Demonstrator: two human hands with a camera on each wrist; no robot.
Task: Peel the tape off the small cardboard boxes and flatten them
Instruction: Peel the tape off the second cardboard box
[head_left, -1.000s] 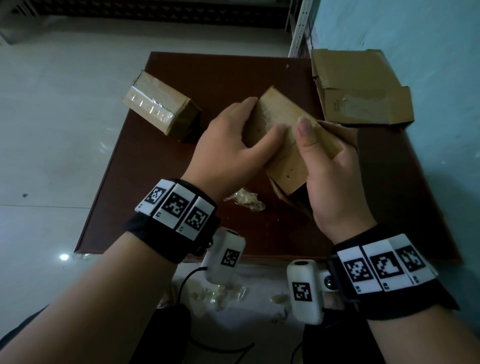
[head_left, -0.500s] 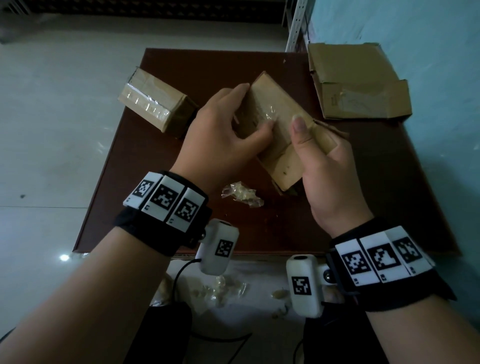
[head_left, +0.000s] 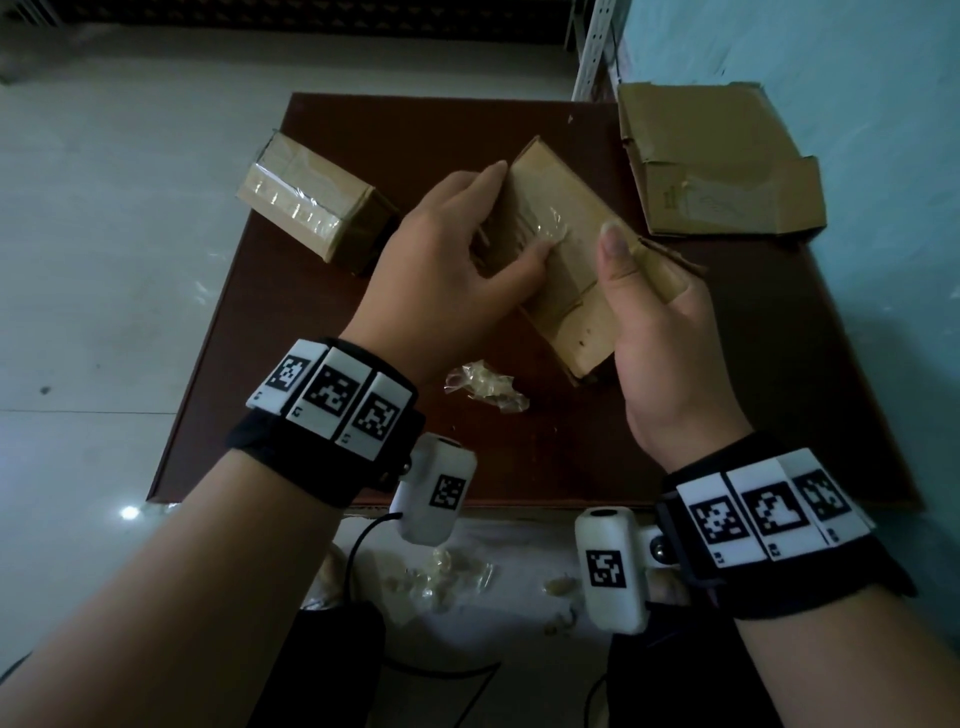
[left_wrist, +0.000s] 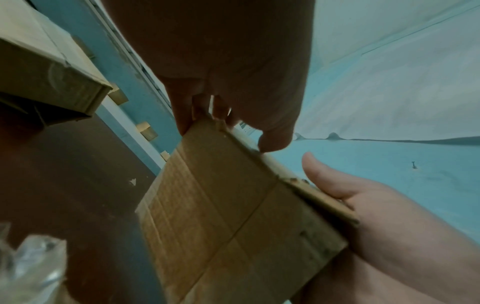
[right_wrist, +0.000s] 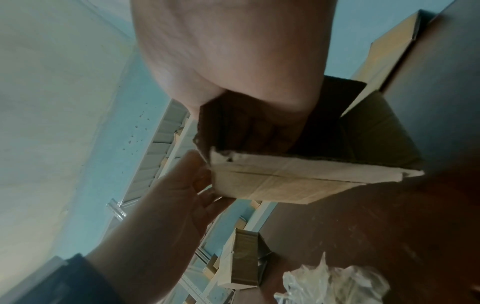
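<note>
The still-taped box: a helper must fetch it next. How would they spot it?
On the dark brown table, look to the far left corner, left of both hands. The taped box lies there untouched, still closed with shiny clear tape, unlike the opened flattened cardboard at the far right.

Cardboard boxes, small: 2, namely one held box (head_left: 566, 249) between the left hand (head_left: 441, 280) and right hand (head_left: 660, 343), one taped box (head_left: 311, 202) left of the left hand.
Flattened cardboard (head_left: 717, 161): 1, beyond the right hand.
Crumpled tape wad (head_left: 488, 389): 1, below the hands.
Hands: 2.
Dark table (head_left: 519, 457): 1.
</note>
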